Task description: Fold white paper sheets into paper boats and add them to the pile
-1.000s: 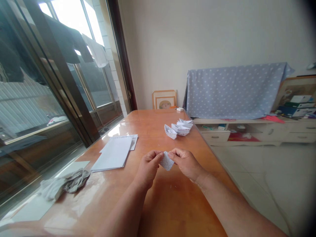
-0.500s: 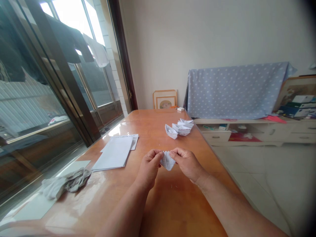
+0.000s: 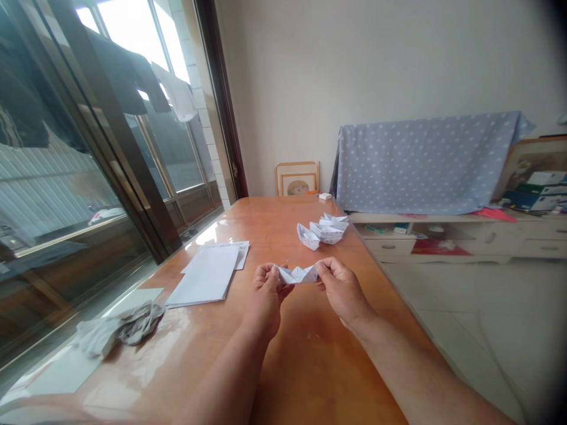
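Observation:
A small white paper boat point(image 3: 298, 275) is stretched between my two hands above the wooden table point(image 3: 283, 354), a peak rising at its middle. My left hand point(image 3: 269, 289) pinches its left end, and my right hand point(image 3: 340, 286) pinches the right end. Both ends are partly covered by thumbs and fingers. Farther along the table, several folded paper boats point(image 3: 328, 231) stand close together. To the left of my hands lies a stack of white paper sheets point(image 3: 204, 274).
Grey cloths point(image 3: 140, 323) lie crumpled at the table's left side on a pale sheet point(image 3: 66, 375). A small white box point(image 3: 325, 196) sits at the far edge. Beyond the right edge stands a white cabinet point(image 3: 491, 236) below a dotted cloth point(image 3: 420, 162). Glass doors are on the left.
My hands have moved apart, pulling the folded paper diamond outward into a wide boat shape with a central peak. The other boats and the paper stack stay put.

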`<state>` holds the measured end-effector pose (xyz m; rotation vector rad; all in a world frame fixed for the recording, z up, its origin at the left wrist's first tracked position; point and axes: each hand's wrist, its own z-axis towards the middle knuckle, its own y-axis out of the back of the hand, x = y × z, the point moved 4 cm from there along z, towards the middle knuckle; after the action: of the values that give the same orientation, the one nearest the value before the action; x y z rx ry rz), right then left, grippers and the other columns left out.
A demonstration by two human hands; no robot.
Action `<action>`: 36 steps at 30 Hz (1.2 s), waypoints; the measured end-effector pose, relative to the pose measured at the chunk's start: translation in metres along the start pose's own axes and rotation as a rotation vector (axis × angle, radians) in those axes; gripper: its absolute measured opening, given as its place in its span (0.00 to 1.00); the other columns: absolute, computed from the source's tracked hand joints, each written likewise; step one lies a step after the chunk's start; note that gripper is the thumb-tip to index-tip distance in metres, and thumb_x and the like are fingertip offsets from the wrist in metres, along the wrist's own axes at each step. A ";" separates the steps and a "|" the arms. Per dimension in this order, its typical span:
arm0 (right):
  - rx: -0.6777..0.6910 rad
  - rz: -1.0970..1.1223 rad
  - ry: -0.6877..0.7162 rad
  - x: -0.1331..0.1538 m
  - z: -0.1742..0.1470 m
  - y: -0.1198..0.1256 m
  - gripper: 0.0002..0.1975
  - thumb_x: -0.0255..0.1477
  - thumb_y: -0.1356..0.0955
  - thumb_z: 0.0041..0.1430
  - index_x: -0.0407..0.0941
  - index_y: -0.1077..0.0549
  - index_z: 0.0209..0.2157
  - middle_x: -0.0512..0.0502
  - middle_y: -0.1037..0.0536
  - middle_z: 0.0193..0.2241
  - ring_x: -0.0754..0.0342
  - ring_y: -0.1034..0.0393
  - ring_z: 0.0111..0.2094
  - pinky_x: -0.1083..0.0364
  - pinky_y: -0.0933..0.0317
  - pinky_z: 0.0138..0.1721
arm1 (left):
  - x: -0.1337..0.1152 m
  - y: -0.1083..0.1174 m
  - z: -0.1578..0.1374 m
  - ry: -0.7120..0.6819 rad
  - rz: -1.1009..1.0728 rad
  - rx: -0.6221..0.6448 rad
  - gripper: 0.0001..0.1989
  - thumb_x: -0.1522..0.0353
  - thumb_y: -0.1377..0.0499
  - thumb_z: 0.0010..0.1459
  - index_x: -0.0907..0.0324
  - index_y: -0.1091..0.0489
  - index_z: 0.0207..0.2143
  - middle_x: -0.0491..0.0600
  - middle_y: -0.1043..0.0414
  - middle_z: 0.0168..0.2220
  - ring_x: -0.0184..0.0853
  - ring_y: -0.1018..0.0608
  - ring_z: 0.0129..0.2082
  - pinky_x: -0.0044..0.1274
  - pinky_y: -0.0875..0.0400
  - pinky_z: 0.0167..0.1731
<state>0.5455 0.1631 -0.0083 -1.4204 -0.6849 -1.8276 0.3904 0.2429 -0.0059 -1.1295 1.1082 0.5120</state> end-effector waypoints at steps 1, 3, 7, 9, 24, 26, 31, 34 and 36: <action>-0.008 0.028 -0.009 0.000 0.000 0.000 0.17 0.46 0.33 0.61 0.45 0.28 0.35 0.45 0.22 0.32 0.50 0.29 0.33 0.52 0.34 0.36 | 0.000 0.000 0.001 0.003 -0.042 0.000 0.16 0.58 0.36 0.57 0.55 0.40 0.36 0.48 0.25 0.42 0.32 0.22 0.38 0.31 0.28 0.45; -0.022 0.085 -0.031 -0.002 -0.001 -0.001 0.17 0.46 0.33 0.61 0.45 0.28 0.35 0.45 0.22 0.32 0.49 0.27 0.34 0.50 0.31 0.37 | 0.001 0.000 0.002 0.001 -0.106 -0.011 0.16 0.59 0.36 0.56 0.55 0.41 0.36 0.46 0.25 0.39 0.32 0.22 0.38 0.32 0.27 0.46; -0.054 0.175 -0.068 -0.004 -0.001 -0.003 0.18 0.46 0.32 0.60 0.45 0.29 0.36 0.44 0.21 0.33 0.48 0.24 0.36 0.48 0.29 0.39 | 0.001 0.002 0.003 -0.006 -0.169 -0.047 0.14 0.62 0.36 0.57 0.55 0.40 0.36 0.44 0.27 0.36 0.31 0.22 0.38 0.30 0.27 0.45; -0.065 0.216 -0.092 -0.004 -0.002 -0.004 0.17 0.46 0.31 0.60 0.45 0.29 0.37 0.44 0.20 0.34 0.48 0.24 0.36 0.48 0.28 0.39 | 0.002 0.003 0.004 -0.016 -0.198 -0.056 0.14 0.64 0.36 0.57 0.55 0.40 0.36 0.43 0.28 0.35 0.31 0.22 0.37 0.29 0.27 0.45; -0.125 0.228 -0.086 -0.005 -0.001 -0.002 0.17 0.45 0.29 0.57 0.44 0.27 0.35 0.44 0.20 0.32 0.49 0.24 0.35 0.48 0.27 0.37 | -0.001 -0.004 0.000 -0.039 -0.213 0.018 0.14 0.61 0.34 0.58 0.56 0.35 0.40 0.47 0.25 0.41 0.33 0.22 0.40 0.30 0.29 0.48; -0.127 0.207 -0.060 -0.005 0.000 -0.001 0.18 0.46 0.30 0.58 0.44 0.27 0.35 0.44 0.20 0.33 0.49 0.25 0.34 0.48 0.27 0.37 | -0.002 -0.008 -0.003 -0.009 -0.195 0.082 0.17 0.59 0.33 0.57 0.56 0.33 0.43 0.50 0.25 0.45 0.34 0.22 0.43 0.32 0.31 0.50; -0.088 0.129 0.016 -0.002 -0.001 -0.001 0.18 0.46 0.32 0.61 0.44 0.28 0.36 0.44 0.20 0.32 0.48 0.24 0.34 0.48 0.27 0.37 | 0.001 -0.015 -0.009 0.093 -0.095 0.233 0.20 0.64 0.29 0.52 0.57 0.28 0.45 0.52 0.26 0.48 0.36 0.23 0.45 0.30 0.32 0.49; -0.068 0.070 0.053 0.000 -0.002 -0.002 0.17 0.46 0.33 0.62 0.44 0.28 0.37 0.44 0.21 0.32 0.48 0.24 0.33 0.48 0.28 0.36 | 0.003 -0.011 -0.007 0.087 -0.100 0.164 0.19 0.65 0.28 0.51 0.57 0.28 0.44 0.50 0.26 0.43 0.34 0.24 0.43 0.27 0.31 0.44; -0.074 0.070 0.063 0.000 -0.002 -0.002 0.17 0.46 0.33 0.62 0.45 0.28 0.38 0.45 0.21 0.32 0.49 0.24 0.33 0.48 0.28 0.36 | 0.003 -0.008 -0.005 0.075 -0.112 0.122 0.18 0.65 0.29 0.52 0.58 0.28 0.43 0.49 0.26 0.41 0.33 0.24 0.40 0.26 0.31 0.42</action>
<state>0.5427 0.1629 -0.0088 -1.4098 -0.5347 -1.8518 0.3959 0.2345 -0.0052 -1.1039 1.1183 0.3128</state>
